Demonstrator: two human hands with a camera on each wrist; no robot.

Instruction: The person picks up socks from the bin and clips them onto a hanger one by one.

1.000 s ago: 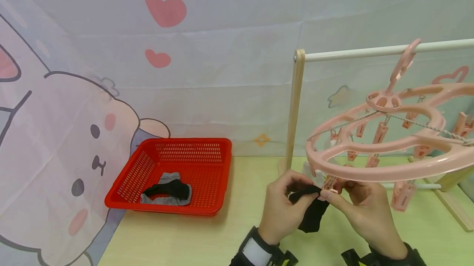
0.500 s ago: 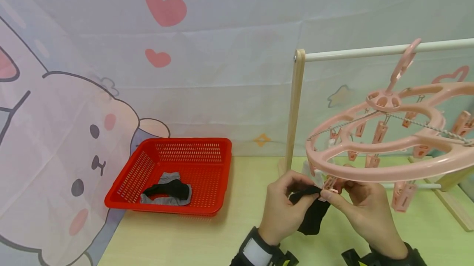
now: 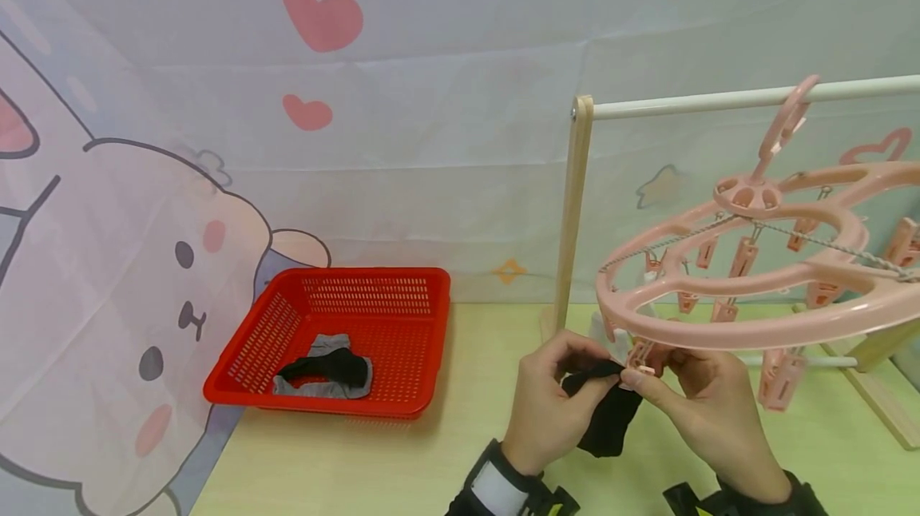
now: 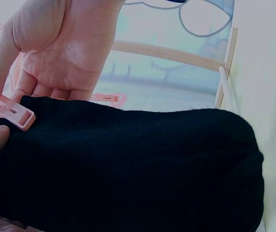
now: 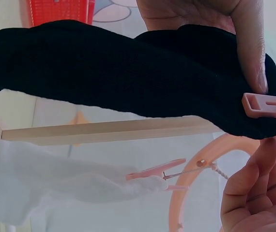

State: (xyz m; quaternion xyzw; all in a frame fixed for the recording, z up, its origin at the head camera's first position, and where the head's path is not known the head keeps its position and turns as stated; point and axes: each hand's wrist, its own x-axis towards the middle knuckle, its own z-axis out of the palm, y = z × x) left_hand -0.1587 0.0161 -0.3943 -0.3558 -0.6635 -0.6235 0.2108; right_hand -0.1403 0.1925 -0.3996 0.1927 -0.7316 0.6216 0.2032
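Note:
A black sock (image 3: 611, 424) hangs between the two hands, under the near left rim of the pink clip hanger (image 3: 719, 334). My left hand (image 3: 549, 404) pinches its top edge between thumb and fingers. With thumb and fingers, my right hand (image 3: 719, 420) grips a pink clothes peg (image 3: 640, 356). In the right wrist view the peg's tip (image 5: 254, 105) lies over the sock's edge, right beside the left thumb. The left wrist view shows the sock (image 4: 138, 159) stretching across, with the peg (image 4: 19, 116) at its upper left corner.
A white sock (image 5: 55, 179) hangs from another peg just behind. The hanger's hook (image 3: 783, 125) sits on a white rail (image 3: 683, 107) with a wooden post (image 3: 571, 212). More pegs dangle around the ring. At left, a red basket (image 3: 413, 340) holds grey and black socks (image 3: 331, 368).
The hanger ring has shifted very slightly to the right. Both hands keep their hold on the sock and peg in nearly the same place.

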